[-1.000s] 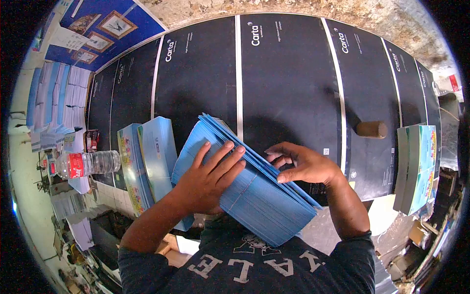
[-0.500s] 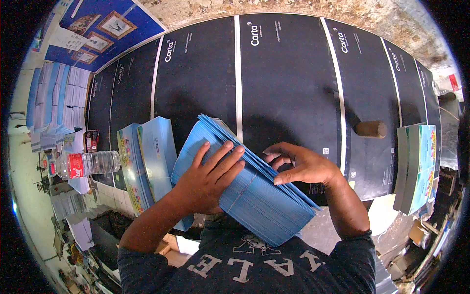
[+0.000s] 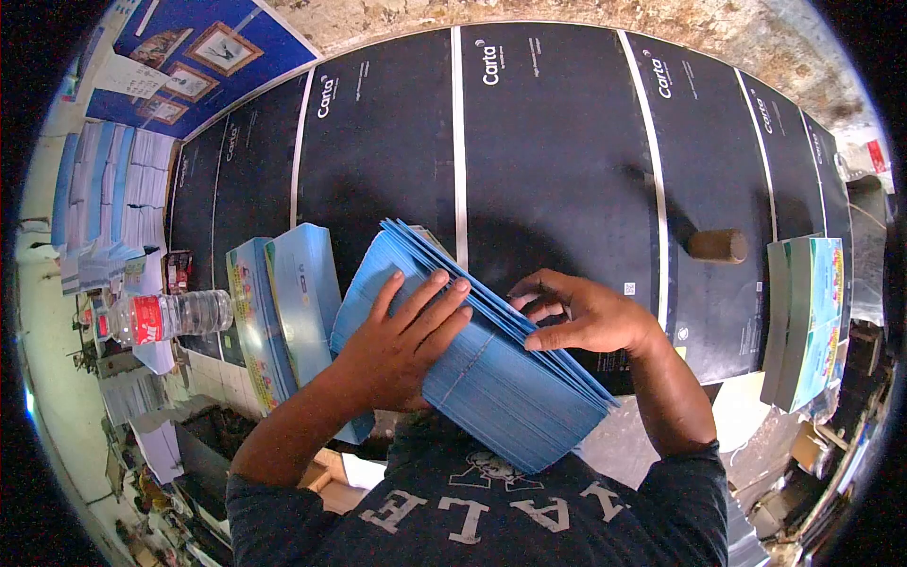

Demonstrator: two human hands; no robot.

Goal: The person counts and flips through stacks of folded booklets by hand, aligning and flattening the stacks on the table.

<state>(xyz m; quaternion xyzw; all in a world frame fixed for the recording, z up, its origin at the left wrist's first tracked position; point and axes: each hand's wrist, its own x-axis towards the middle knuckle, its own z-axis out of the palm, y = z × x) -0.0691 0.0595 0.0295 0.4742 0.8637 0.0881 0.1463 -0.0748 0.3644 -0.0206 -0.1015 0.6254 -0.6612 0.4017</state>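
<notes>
A thick stack of blue booklets point(image 3: 515, 387) is tilted against the near side of the table, edges facing up. Some of the booklets along its far right side are fanned slightly apart. Across the top of the stack lies my left hand point(image 3: 402, 335), fingers spread and flat on the edges, its thumb out of sight. My right hand point(image 3: 590, 317) is at the far right side of the stack. Its fingers are curled and apart from the thumb, whose tip touches the fanned edges; nothing shows gripped between them.
Two stacks of printed booklets point(image 3: 307, 302) stand left, beside a plastic bottle point(image 3: 179, 317). A wooden cylinder point(image 3: 718, 247) rests on the black-covered table point(image 3: 557, 170). More booklets point(image 3: 808, 321) stand at the right edge. Paper piles point(image 3: 109, 189) rise at the far left.
My right thumb has shifted very slightly along the booklet edges. The left hand and the stack are practically still.
</notes>
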